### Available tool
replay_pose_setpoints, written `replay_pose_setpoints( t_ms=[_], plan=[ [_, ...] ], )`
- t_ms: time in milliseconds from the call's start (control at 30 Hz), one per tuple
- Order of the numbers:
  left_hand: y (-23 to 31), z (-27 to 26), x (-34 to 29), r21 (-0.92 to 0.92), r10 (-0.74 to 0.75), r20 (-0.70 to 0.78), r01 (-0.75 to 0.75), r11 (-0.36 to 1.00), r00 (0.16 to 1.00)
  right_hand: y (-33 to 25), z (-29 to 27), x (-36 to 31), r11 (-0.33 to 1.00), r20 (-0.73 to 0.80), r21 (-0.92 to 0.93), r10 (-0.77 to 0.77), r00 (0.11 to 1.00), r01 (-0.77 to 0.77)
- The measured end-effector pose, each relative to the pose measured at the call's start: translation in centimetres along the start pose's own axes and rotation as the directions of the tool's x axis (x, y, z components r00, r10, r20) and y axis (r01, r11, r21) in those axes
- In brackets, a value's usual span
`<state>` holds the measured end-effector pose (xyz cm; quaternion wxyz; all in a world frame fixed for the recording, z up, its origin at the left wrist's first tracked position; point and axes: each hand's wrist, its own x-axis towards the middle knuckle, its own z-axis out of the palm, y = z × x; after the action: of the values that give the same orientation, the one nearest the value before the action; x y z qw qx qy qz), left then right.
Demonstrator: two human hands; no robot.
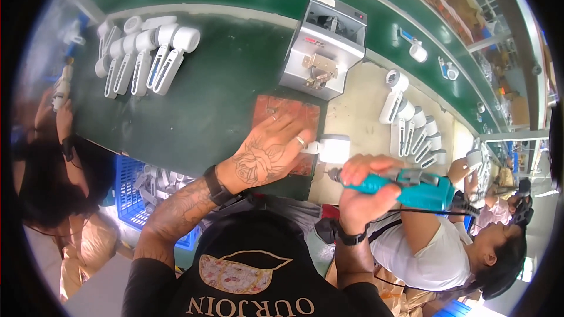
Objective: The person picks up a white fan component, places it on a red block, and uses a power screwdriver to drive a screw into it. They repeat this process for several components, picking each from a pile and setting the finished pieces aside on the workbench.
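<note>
While a teal power screwdriver (427, 194) is gripped by the closed fingers of the right hand (361, 201), right of centre, a white round-headed device (336, 149) is partly covered by the left hand (269, 151) at mid-frame, beside a reddish mat (304, 116) on the green counter (194, 105). Whether it is grasped by the left fingers cannot be told. Similar white devices (144, 42) are grouped at upper left.

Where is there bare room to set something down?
Widest: dark green tabletop between the slotted white plastic devices at left and the boxy silver metal machine. Narrower: pale board between that machine and the right row of white devices. Crowded: around the flat red-brown mat, with left hand, white cylindrical part, teal power screwdriver in right hand.
</note>
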<state>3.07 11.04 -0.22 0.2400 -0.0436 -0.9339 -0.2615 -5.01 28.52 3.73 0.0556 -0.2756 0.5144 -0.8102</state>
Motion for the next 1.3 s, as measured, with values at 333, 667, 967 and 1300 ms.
replay_pose_setpoints(
  t_ms=[333,667,967,1300],
  plan=[
    [-0.7,-1.7,-1.1,-0.085,-0.181,-0.161,0.169,0.982,0.97,-0.7,-1.0,-2.7,0.99,-0.044,-0.03,0.139,0.989,-0.14],
    [-10.6,-6.5,-7.7,0.145,-0.536,-0.467,0.659,0.738,0.704,-0.5,-0.2,-3.0,0.979,0.091,-0.063,0.2,0.976,-0.195],
    [-11.8,-7.0,-6.6,0.198,-0.456,-0.506,0.613,0.764,0.732,0.5,0.3,-2.4,0.982,0.112,-0.045,0.187,0.976,-0.183],
    [-13.3,-5.7,-6.7,0.174,-0.492,-0.533,0.658,0.732,0.688,-1.1,-3.0,-3.6,0.971,-0.028,-0.086,0.223,0.974,-0.225]
  ],
)
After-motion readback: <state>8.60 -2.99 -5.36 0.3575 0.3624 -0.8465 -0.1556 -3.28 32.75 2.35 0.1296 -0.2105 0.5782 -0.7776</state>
